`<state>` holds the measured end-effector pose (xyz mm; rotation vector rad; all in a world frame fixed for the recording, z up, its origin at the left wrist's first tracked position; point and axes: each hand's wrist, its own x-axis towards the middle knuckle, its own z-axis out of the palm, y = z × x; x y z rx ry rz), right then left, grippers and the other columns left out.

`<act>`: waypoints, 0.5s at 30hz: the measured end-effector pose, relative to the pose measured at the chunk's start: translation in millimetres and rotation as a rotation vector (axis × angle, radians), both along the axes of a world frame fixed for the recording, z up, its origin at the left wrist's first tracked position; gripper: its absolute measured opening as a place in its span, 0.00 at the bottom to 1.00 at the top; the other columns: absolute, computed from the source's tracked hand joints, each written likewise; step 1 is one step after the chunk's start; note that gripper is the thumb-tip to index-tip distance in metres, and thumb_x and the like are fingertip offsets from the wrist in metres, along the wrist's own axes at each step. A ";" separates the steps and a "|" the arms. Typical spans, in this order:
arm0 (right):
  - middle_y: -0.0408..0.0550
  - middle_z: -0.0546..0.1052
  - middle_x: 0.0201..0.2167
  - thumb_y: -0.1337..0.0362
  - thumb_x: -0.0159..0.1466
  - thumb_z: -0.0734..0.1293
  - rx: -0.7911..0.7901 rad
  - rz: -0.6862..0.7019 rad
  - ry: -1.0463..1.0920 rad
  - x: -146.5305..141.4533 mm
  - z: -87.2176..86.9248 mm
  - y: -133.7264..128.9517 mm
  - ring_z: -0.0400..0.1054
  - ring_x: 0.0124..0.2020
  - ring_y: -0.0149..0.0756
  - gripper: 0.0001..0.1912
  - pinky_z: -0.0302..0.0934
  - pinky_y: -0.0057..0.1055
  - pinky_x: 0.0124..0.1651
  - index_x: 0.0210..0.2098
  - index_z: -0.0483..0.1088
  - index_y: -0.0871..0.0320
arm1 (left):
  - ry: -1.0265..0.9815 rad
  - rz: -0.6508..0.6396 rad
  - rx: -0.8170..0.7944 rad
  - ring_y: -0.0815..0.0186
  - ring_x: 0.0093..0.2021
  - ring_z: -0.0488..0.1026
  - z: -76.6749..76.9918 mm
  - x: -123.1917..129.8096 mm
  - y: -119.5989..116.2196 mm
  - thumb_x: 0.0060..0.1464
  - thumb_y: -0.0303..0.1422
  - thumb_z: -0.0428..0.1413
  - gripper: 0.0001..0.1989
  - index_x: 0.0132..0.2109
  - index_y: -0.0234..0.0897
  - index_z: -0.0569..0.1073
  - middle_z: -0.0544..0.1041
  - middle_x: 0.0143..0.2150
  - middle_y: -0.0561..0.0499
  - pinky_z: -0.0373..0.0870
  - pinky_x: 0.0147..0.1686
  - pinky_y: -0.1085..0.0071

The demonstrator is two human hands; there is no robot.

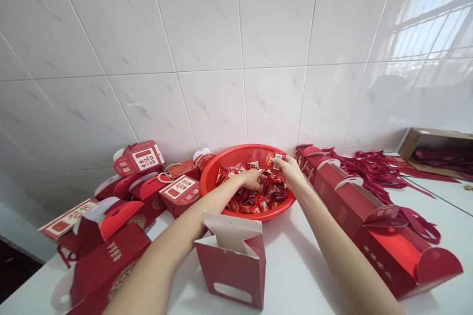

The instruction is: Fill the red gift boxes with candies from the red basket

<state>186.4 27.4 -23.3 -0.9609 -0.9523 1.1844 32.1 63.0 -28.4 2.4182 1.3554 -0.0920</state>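
A red plastic basket [218, 160] full of small wrapped candies [263, 203] stands against the wall, and both hands are at it. My left hand [252, 180] reaches in among the candies with its fingers curled down; what they close on is hidden by the wrappers. At the basket's right side, my right hand [291, 171] pinches a red candy packet [272, 160] with a white label between thumb and fingers. In front of the basket, between my forearms, an open red paper box [232, 270] stands upright with its top flaps raised.
Several red gift boxes [121, 251] crowd the left side, some with closed lids. A row of open red boxes [340, 197] runs along the right. Behind it lie dark red ribbons [369, 170] and a cardboard box [424, 140]. The tiled wall [275, 108] bounds the white table.
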 end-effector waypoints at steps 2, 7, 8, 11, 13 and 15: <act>0.45 0.80 0.27 0.62 0.46 0.71 0.009 -0.010 0.002 -0.2 -1.0 0.9 0.74 0.31 0.37 0.10 0.67 0.28 0.30 0.28 0.72 0.57 | -0.055 0.016 -0.006 0.60 0.38 0.76 2.1 -2.6 0.4 0.42 0.32 0.65 0.08 0.34 0.38 0.77 0.79 0.33 0.53 0.69 0.37 0.72; 0.46 0.80 0.28 0.62 0.46 0.72 0.011 -0.011 0.025 -0.5 -0.2 1.5 0.74 0.30 0.37 0.10 0.68 0.30 0.30 0.28 0.72 0.57 | -0.195 0.049 0.111 0.62 0.38 0.73 8.9 -5.4 -0.2 0.42 0.27 0.61 0.09 0.35 0.37 0.74 0.76 0.34 0.54 0.67 0.36 0.72; 0.45 0.80 0.28 0.62 0.46 0.72 0.006 -0.019 0.034 -0.3 0.3 1.5 0.74 0.29 0.36 0.10 0.68 0.30 0.30 0.28 0.72 0.57 | -0.224 0.055 0.131 0.63 0.38 0.73 10.1 -5.5 -0.4 0.42 0.26 0.59 0.11 0.37 0.37 0.74 0.76 0.35 0.54 0.67 0.37 0.72; 0.44 0.79 0.26 0.62 0.45 0.72 0.005 -0.034 0.044 0.5 1.3 1.8 0.72 0.26 0.35 0.10 0.67 0.30 0.29 0.28 0.72 0.57 | -0.286 0.064 0.144 0.63 0.39 0.73 11.9 -5.6 -0.5 0.46 0.25 0.55 0.14 0.42 0.37 0.74 0.77 0.36 0.54 0.69 0.41 0.71; 0.43 0.78 0.26 0.62 0.45 0.72 0.010 -0.038 0.044 1.1 0.9 2.5 0.72 0.27 0.34 0.10 0.67 0.29 0.29 0.28 0.72 0.58 | -0.285 0.036 0.148 0.61 0.45 0.74 10.6 -4.5 0.1 0.47 0.26 0.57 0.17 0.46 0.38 0.75 0.79 0.43 0.51 0.69 0.47 0.69; 0.43 0.78 0.26 0.62 0.44 0.72 0.015 -0.044 0.049 1.4 -0.6 3.6 0.72 0.28 0.35 0.11 0.67 0.29 0.29 0.28 0.72 0.58 | -0.231 -0.035 0.151 0.57 0.53 0.72 6.6 -1.7 1.5 0.46 0.29 0.62 0.22 0.51 0.40 0.76 0.77 0.52 0.49 0.67 0.55 0.66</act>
